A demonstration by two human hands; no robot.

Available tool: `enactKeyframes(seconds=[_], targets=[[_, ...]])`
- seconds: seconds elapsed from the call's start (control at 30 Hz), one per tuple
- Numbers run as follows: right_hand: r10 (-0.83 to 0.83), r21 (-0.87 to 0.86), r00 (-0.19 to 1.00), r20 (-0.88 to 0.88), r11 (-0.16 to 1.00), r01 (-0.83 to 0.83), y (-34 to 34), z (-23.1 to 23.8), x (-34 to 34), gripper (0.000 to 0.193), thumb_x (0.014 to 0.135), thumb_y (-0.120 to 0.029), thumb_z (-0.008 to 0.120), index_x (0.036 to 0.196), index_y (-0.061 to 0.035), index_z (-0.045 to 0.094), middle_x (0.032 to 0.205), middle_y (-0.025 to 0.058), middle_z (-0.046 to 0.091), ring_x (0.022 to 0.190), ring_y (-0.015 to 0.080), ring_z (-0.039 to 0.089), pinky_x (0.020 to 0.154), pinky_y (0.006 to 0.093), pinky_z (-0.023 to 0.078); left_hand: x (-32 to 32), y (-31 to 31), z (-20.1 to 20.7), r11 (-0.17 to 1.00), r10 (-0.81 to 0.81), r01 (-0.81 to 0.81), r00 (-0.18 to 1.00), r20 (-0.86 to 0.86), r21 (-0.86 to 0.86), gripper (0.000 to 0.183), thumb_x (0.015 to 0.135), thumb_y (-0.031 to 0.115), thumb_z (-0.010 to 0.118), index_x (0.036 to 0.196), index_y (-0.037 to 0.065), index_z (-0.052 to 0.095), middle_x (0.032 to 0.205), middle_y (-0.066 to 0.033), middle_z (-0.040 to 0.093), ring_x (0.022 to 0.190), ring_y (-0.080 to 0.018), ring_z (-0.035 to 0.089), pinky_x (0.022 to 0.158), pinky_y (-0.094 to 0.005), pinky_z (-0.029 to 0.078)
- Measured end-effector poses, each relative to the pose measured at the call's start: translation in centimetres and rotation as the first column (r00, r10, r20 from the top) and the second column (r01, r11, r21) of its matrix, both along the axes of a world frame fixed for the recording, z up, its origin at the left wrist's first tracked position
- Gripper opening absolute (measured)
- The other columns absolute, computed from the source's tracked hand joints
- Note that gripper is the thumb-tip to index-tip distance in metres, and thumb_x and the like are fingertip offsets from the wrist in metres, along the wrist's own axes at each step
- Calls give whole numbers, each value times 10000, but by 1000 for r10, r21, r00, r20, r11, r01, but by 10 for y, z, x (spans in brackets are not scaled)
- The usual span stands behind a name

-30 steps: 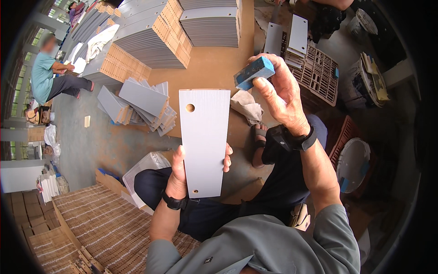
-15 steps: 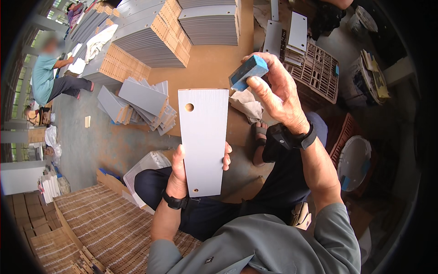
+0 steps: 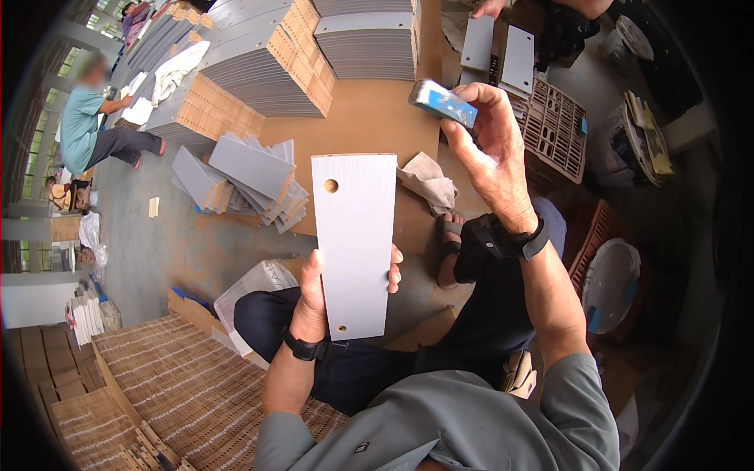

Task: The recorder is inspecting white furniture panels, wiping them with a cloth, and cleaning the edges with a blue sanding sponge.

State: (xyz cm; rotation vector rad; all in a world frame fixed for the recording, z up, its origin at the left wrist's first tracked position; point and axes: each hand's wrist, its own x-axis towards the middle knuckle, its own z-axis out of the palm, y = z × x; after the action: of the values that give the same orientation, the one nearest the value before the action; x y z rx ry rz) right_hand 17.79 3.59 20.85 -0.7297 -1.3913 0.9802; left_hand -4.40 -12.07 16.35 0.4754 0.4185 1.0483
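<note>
My left hand (image 3: pixel 312 294) grips a long grey board (image 3: pixel 355 243) from behind and stands it upright before my lap. The thumb lies along the left edge, and fingertips curl round the right one. A larger hole pierces the board near its top left corner, a smaller one near the bottom. Up and to the right, apart from the board, my right hand (image 3: pixel 503 157) pinches a small blue sanding block (image 3: pixel 444 102) between thumb and fingers. White dust or wear marks its turned face.
Tall stacks of grey boards (image 3: pixel 259 47) stand ahead, with a loose pile (image 3: pixel 251 173) at left. A crumpled cloth (image 3: pixel 428 182) lies by my foot. At right are a brown plastic crate (image 3: pixel 554 129) and a round tub (image 3: pixel 611 275). Another person's hand (image 3: pixel 488 8) touches a board there.
My right hand has tilted the sanding block, so its whitish face now shows. At the upper right, another person's hand has come into view on a board. My left hand keeps its hold.
</note>
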Motion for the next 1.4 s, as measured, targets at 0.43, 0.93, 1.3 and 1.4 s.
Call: enactKeyframes(seconds=[0.43, 0.93, 1.3, 1.4], targets=[[-95, 142, 904, 417, 989, 38, -3, -9, -24, 250, 819, -129, 721, 979, -27, 558, 814, 72, 545, 711, 175, 529, 635, 321, 475, 5, 8, -5, 993, 122, -121, 989, -88, 15, 1001, 826, 760, 520, 1360, -81, 418, 1207, -248, 541, 994, -316, 599, 833, -441, 530], [-43, 21, 952, 302, 999, 39, 9, -20, -10, 283, 887, -189, 708, 1030, 12, 569, 862, 59, 628, 770, 111, 587, 758, 271, 512, 5, 13, -6, 990, 140, -134, 981, 131, -53, 918, 920, 756, 275, 1370, -26, 443, 1156, -237, 570, 910, -317, 609, 757, -452, 532], [106, -187, 984, 140, 979, -79, -5, -4, -15, 226, 928, -170, 671, 1063, -33, 553, 845, -17, 519, 747, 64, 465, 678, 227, 417, -9, 21, -7, 918, 375, -375, 927, -19, -127, 830, 953, 698, 316, 1349, -17, 457, 1140, -201, 574, 935, -285, 604, 791, -425, 549], [29, -116, 962, 272, 993, 3, 10, -27, -1, 284, 961, -193, 663, 1151, 3, 583, 992, 48, 650, 929, 108, 615, 858, 262, 511, -4, 24, -11, 900, 410, -415, 910, -66, -133, 846, 938, 716, 365, 1362, -11, 448, 1085, -177, 567, 914, -264, 583, 782, -409, 534]])
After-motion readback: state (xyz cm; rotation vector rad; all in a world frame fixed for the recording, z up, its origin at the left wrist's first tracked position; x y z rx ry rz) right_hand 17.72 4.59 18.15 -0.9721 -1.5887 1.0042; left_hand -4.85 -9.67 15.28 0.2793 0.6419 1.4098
